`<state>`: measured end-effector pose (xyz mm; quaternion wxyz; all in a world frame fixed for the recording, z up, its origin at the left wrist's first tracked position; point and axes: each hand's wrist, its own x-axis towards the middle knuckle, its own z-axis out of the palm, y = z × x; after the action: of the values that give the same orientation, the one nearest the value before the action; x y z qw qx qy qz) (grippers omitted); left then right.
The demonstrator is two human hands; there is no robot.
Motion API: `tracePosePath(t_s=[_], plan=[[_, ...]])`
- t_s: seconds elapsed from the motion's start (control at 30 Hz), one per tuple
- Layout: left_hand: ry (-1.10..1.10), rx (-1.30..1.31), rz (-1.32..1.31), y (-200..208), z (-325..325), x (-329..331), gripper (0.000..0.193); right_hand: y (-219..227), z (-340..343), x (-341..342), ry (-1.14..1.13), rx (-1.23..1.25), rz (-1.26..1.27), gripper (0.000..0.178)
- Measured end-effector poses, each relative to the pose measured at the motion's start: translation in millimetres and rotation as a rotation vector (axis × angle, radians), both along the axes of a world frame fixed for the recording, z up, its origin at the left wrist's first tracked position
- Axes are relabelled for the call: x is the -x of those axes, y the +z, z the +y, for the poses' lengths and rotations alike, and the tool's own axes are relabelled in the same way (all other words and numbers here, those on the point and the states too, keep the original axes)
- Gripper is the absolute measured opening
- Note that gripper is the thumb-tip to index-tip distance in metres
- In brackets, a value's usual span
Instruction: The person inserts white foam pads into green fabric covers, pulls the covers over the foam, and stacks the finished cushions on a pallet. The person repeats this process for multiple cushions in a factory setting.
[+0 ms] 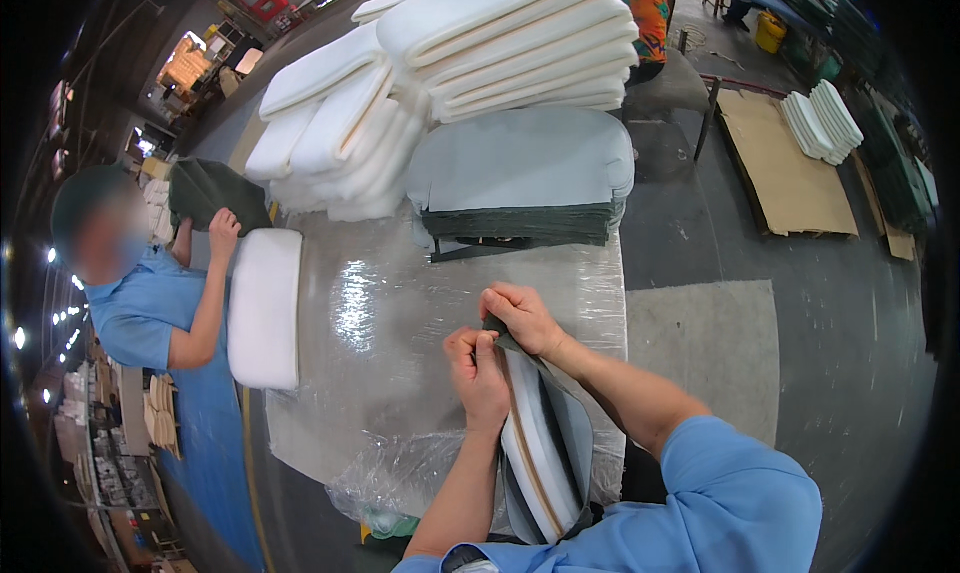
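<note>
My left hand (476, 381) and my right hand (524, 319) are close together above the table, both closed on the far end of a grey-green fabric cover (572, 425). A thick white foam pad (522, 428) with a tan stripe along its edge sits inside the cover. One long side of the cover gapes, so the pad's edge shows. The cover and pad slant from my hands back to my body. What the fingertips pinch is a dark fold of the cover's cloth, mostly hidden by the fingers.
A neat stack of grey-green covers (520, 158) lies beyond my hands on the plastic-wrapped table (400, 373). Behind it rise tall piles of folded white padding (520, 43). At left a co-worker (150, 293) handles a dark green cover (215, 195) beside a white pad (266, 308).
</note>
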<state>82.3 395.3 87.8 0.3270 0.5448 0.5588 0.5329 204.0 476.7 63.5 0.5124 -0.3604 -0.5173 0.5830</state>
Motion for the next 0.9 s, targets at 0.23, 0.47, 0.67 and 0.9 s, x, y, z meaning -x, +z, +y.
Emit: tracePosePath(t_s=[0.23, 0.47, 0.67, 0.9], plan=[[0.016, 0.026, -0.04, 1.7, 0.5, -4.4, 0.018, 19.8, 16.6, -10.4, 0.206, -0.011, -0.327, 0.048], [-0.046, 0.051, -0.13, -9.2, 11.7, 5.6, 0.018, -20.2, 28.6, -14.0, 0.202, 0.355, 0.125, 0.06], [-0.145, 0.081, -0.314, 16.0, 3.1, 23.2, 0.018, -37.4, -11.2, 13.9, -0.24, 0.339, 0.056, 0.061], [-0.396, -0.361, -0.437, 183.7, -54.5, 22.9, 0.034, 180.7, -27.8, -0.3, -0.442, -0.425, -0.04, 0.046]])
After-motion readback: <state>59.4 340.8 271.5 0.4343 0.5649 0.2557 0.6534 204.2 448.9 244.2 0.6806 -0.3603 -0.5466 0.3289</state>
